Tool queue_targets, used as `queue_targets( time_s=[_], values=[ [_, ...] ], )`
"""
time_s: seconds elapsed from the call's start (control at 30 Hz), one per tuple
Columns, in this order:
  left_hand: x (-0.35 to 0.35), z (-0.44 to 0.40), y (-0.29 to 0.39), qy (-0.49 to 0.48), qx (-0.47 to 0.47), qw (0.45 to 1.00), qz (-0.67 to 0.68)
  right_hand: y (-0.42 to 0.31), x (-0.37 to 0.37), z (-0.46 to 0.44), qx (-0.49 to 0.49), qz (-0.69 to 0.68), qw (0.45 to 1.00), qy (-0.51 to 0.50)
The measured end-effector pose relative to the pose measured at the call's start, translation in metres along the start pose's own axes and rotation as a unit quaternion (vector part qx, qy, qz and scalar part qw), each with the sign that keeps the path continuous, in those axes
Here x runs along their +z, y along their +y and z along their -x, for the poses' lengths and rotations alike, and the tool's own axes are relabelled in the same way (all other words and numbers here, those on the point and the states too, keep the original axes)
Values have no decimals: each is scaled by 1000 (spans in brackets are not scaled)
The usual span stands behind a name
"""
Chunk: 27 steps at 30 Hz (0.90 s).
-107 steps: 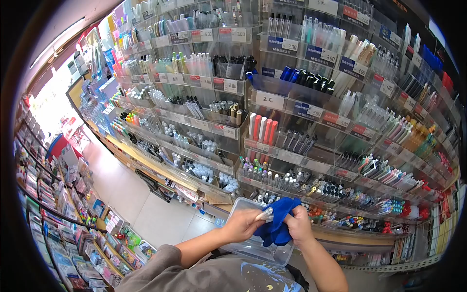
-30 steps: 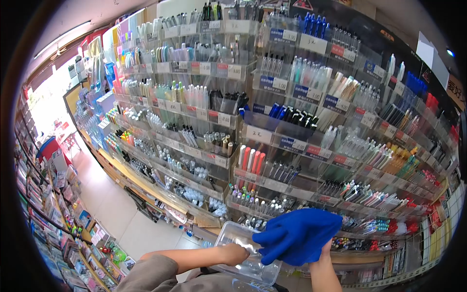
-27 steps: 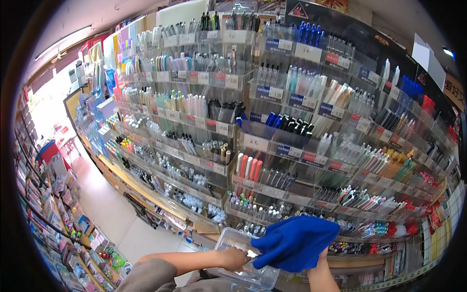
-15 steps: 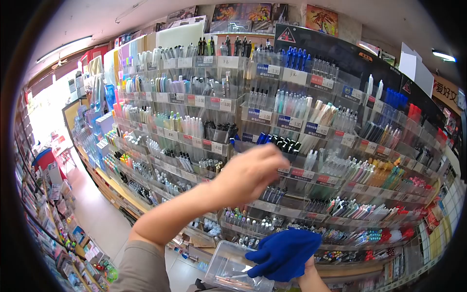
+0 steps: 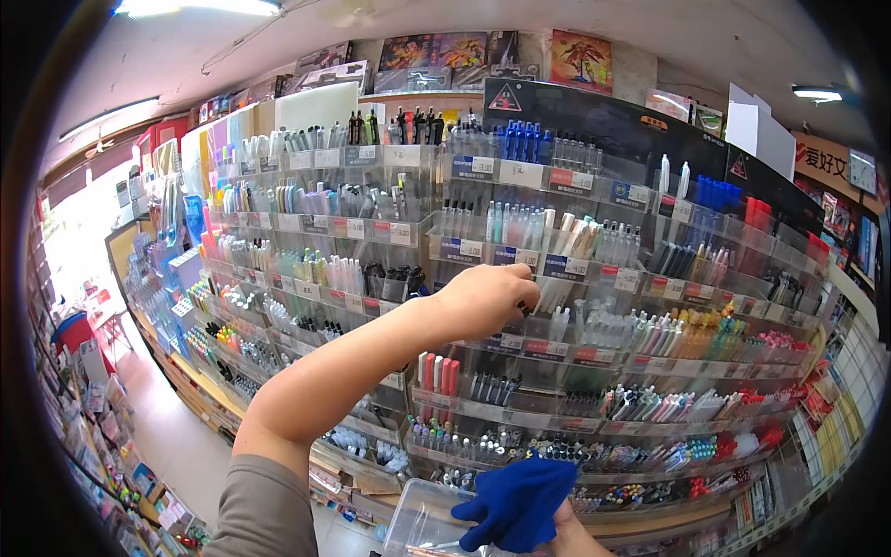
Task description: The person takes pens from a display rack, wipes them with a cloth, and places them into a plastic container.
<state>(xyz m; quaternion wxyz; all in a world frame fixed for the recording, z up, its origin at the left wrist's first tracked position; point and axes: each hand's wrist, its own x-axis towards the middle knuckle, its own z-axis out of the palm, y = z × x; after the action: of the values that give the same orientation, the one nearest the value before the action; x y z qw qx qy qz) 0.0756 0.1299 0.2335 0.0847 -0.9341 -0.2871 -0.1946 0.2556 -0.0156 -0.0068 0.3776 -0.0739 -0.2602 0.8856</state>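
Note:
My left hand (image 5: 497, 302) reaches up to a middle tier of the pen rack, fingers curled down in front of a row of pens. Something small and dark shows at its fingertips, but I cannot make out what. Price tags (image 5: 566, 266) sit just above and right of it. Low in the view, my right hand (image 5: 568, 531) is closed on a crumpled blue cloth (image 5: 515, 506), which hides most of its fingers. Beside the cloth is a clear plastic box (image 5: 415, 520) with a few thin sticks or pens inside; what supports it is hidden.
Clear tiered racks (image 5: 501, 408) full of pens and markers fill the wall ahead. Boxed toys (image 5: 413, 79) stand along the top. An aisle floor (image 5: 172, 408) runs along the left, with a shelf of small goods (image 5: 121, 464) beyond. Wire mesh (image 5: 849, 325) stands at the right.
My left hand has come down from a blurred reach and its fingers now curl at the pens. The view has tilted up a little. The blue cloth stays in my right hand.

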Motion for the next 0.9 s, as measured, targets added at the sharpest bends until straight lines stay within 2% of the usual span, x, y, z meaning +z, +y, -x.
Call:
queue_targets(
  time_s=[0.07,0.17,0.23,0.37,0.47,0.6,0.7,0.77,0.8,0.87,0.9],
  values=[
    [-2,-5,-6,-3,20,999,47,2,7,1,5,14,1000,27],
    [-6,-14,-11,-37,35,993,103,-8,35,10,-6,-19,997,-78],
    [-4,-17,-8,-39,40,995,84,-7,37,6,-17,-40,990,-132],
    [-2,-19,-10,-47,57,994,81,-5,32,4,-18,-64,986,-152],
    [-11,-16,-8,-62,23,990,121,1,14,0,-4,-90,983,-157],
    [-24,-12,-25,64,25,988,135,9,-6,0,22,-102,989,-108],
    [-52,0,-27,134,-18,979,153,25,-34,1,4,-25,999,-19],
    [-65,14,-37,222,-25,964,143,22,-26,-1,-24,15,1000,7],
    [-78,24,-32,222,-73,951,204,20,-19,-2,-36,37,999,18],
    [-83,39,-39,293,-61,918,261,11,0,-3,-48,73,996,33],
    [-83,47,-39,283,-74,908,300,9,4,-4,-50,85,994,45]
  ],
)
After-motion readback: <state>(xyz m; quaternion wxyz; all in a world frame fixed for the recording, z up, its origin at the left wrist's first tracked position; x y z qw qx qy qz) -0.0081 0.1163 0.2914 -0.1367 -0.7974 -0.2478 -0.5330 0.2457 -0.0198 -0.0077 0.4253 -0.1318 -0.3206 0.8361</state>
